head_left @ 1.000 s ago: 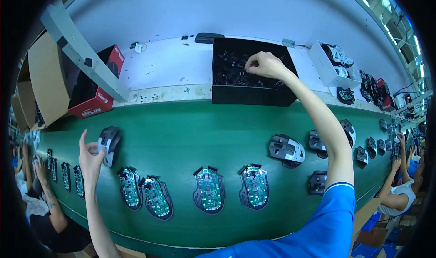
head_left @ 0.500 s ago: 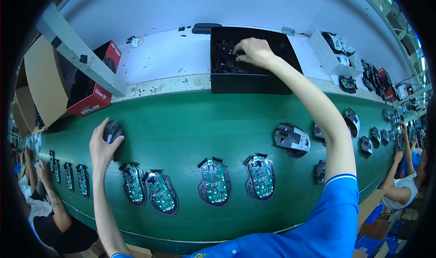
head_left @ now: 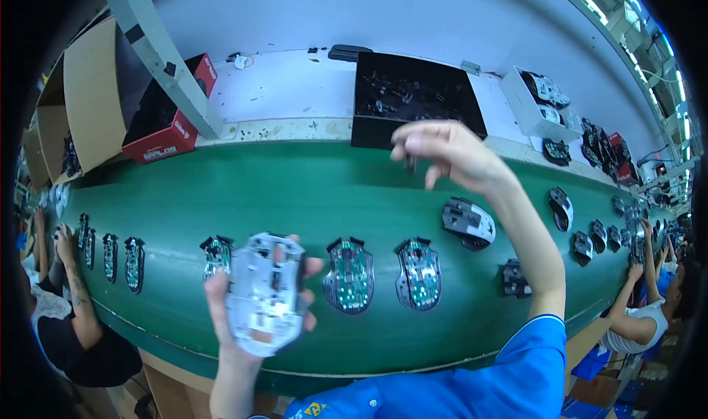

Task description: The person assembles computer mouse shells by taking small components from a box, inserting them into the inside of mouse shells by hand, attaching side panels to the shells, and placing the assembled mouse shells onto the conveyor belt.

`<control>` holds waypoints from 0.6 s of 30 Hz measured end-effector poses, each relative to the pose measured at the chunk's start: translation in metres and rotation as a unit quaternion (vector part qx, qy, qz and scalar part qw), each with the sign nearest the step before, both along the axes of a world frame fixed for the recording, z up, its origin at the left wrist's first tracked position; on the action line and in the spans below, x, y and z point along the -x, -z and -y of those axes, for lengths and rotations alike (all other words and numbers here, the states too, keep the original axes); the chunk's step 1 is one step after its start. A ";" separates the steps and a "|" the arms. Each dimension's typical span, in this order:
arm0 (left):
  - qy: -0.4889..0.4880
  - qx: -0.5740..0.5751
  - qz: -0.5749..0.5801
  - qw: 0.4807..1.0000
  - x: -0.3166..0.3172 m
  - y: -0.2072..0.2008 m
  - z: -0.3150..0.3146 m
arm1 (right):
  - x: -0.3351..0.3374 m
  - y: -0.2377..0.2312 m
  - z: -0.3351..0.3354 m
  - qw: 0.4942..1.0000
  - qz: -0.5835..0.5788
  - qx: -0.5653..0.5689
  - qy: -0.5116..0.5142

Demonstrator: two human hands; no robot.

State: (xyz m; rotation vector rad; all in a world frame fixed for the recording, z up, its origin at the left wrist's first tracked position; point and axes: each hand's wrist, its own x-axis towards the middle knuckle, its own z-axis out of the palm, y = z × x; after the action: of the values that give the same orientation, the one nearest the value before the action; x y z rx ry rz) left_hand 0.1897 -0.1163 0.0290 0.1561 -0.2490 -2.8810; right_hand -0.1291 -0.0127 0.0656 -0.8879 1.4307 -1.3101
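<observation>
My left hand (head_left: 233, 358) grips a computer mouse shell (head_left: 259, 295) with its pale, hollow inside facing up, above the green belt (head_left: 295, 190). My right hand (head_left: 466, 157) is in front of the black box (head_left: 372, 133), with a small dark part (head_left: 411, 164) pinched at its fingertips. Loose small dark and shiny parts (head_left: 391, 93) lie in that box. Two mouse bases with green circuit boards, one (head_left: 349, 275) and another (head_left: 420, 274), rest between my hands. The raised shell partly hides a further mouse base (head_left: 217, 255).
Grey and black mouse shells (head_left: 470, 223) stand on the belt's right side. A white box (head_left: 527, 113) of shells sits on the shelf. A red box (head_left: 158, 140) and a cardboard carton (head_left: 92, 94) stand at left, beside a metal post (head_left: 166, 57). Other people work at both ends.
My left hand has lifted the mouse shell from the belt's left side and brought it nearer, inside up. My right hand has come out of the black box with a small dark part.
</observation>
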 end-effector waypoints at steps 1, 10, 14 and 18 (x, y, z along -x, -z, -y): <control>0.023 0.061 0.052 0.996 0.001 0.004 -0.008 | -0.016 -0.003 -0.018 0.999 0.022 -0.037 -0.004; 0.176 0.120 0.225 0.951 -0.013 0.005 -0.079 | -0.149 -0.012 -0.109 0.941 -0.252 0.203 -0.098; 0.241 0.230 0.243 0.911 -0.013 -0.015 -0.086 | -0.159 -0.005 -0.126 0.893 -0.386 0.211 -0.093; 0.246 0.371 0.204 0.872 -0.011 -0.032 -0.090 | -0.161 -0.018 -0.136 0.795 -0.558 0.210 -0.109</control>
State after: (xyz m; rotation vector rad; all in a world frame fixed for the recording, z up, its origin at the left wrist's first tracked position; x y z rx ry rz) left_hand 0.2007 -0.0264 0.0607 0.6260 -1.6473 -2.9199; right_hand 0.0318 0.1234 0.0839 -2.3163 1.7922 -0.9033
